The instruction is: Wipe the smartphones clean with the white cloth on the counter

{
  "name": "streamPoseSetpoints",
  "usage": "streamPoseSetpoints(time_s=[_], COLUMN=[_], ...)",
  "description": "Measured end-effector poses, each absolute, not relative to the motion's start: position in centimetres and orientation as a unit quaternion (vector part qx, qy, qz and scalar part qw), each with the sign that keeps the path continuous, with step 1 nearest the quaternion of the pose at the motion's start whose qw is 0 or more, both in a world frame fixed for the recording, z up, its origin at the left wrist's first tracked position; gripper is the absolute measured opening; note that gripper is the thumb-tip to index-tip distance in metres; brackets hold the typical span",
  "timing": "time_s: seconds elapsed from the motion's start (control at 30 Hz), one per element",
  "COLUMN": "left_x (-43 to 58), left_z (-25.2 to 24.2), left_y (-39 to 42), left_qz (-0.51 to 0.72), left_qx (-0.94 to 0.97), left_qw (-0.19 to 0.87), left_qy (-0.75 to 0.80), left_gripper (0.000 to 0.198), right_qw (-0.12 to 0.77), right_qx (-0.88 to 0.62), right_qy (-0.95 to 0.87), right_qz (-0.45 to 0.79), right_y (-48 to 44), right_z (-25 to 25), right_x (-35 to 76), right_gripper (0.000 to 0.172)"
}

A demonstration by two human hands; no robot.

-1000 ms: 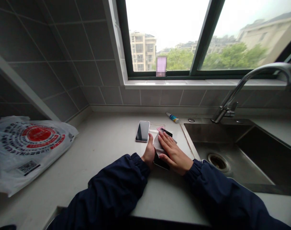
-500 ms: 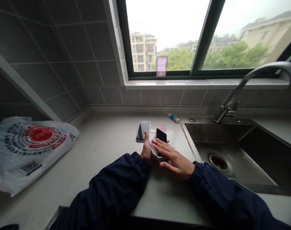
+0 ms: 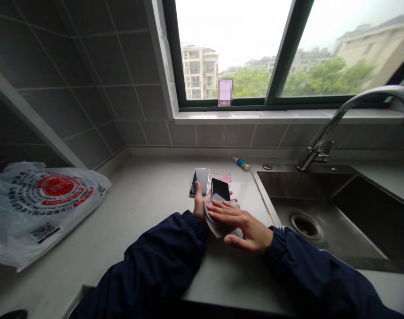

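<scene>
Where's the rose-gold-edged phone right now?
In the head view, the rose-gold-edged black-screened smartphone lies flat on the white countertop, just beyond the left hand and left of the black smartphone.

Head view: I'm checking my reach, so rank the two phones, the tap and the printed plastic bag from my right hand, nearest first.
From the right hand:
1. Black phone, just ahead of the fingertips.
2. Pale-framed phone, farther left on the counter.
3. Chrome tap, right, behind the sink.
4. Printed white plastic bag, far left on the counter.
</scene>
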State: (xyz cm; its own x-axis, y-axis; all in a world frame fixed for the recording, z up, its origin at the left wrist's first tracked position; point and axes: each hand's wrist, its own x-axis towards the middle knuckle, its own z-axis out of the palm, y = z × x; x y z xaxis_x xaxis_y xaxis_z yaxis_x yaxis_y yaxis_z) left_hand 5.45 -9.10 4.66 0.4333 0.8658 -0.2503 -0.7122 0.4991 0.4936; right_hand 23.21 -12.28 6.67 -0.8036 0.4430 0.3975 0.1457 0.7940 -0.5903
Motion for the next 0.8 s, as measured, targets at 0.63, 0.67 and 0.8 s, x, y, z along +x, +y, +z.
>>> streamPoseSetpoints(time_s=[0.63,0.67,0.8], left_x=[7.0,7.0,7.3], left_z=[5.1,5.3,5.5], left_y=[-9.8,-9.9,-10.5], left_qz=[0.439,0.43,0.415], left_qx=[0.156,0.162,0.212], left_qw=[0.874,0.878,0.875], left_qy=[0.138,0.132,0.13], left_gripper=[0.095,0.093,0.085], right_qw=[0.279,0.283,0.301], right_qx=[-0.313,-0.325,-0.367], right_qy=[-0.895,-0.891,-0.874], right_qz=[0.151,0.141,0.104], right_y=[-10.5,-10.4,-10.0], right_z=[4.1,4.0,3.6], right_x=[23.6,23.6,23.8], right_gripper=[0.064,0.064,0.066])
